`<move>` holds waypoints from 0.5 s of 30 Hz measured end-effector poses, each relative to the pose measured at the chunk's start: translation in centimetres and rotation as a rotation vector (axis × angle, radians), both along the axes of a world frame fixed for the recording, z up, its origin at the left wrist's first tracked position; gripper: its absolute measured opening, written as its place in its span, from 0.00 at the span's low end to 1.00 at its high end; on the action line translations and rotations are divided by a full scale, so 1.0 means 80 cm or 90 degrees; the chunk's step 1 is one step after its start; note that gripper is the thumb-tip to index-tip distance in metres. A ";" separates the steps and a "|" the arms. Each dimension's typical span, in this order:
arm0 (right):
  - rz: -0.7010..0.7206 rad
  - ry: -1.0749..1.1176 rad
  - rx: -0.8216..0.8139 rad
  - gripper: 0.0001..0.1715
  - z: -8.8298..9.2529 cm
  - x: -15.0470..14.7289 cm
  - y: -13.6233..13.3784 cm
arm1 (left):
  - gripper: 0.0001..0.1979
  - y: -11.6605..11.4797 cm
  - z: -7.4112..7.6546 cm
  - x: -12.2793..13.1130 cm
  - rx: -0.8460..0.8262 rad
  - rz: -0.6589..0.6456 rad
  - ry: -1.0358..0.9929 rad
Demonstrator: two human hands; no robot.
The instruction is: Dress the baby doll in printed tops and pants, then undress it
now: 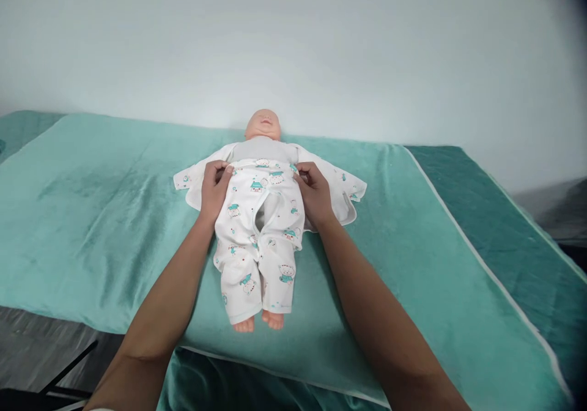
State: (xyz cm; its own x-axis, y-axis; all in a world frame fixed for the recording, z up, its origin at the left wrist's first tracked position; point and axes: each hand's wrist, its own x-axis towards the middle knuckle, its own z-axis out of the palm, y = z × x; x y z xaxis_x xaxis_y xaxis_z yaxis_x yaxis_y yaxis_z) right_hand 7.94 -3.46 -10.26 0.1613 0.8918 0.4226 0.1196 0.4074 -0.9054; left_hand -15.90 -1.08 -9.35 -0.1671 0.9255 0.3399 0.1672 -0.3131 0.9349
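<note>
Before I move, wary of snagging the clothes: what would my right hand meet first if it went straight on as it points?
Your right hand would first meet the trousers, already at its fingertips; beyond, probably the doll's chest, though depth is hard to judge.

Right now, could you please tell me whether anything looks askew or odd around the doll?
Yes: the trousers gape at the crotch, though the edge looks neat, not torn. The jacket lies spread open beneath the doll, with nothing poking from its cuffs. Nothing looks spilled.
</note>
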 end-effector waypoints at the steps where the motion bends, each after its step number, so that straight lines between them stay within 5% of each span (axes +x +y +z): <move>1: -0.005 -0.019 0.024 0.11 0.000 0.001 0.001 | 0.09 -0.001 0.000 0.001 0.033 -0.015 0.012; 6: 0.022 -0.032 0.052 0.11 0.000 0.001 0.014 | 0.07 0.000 0.009 0.000 0.091 -0.080 0.099; 11: -0.008 -0.093 -0.018 0.12 0.004 0.001 0.045 | 0.08 0.025 0.014 0.000 0.017 0.026 0.157; 15: 0.050 -0.001 -0.123 0.16 0.006 0.004 0.064 | 0.08 0.056 0.006 0.004 -0.040 0.025 0.091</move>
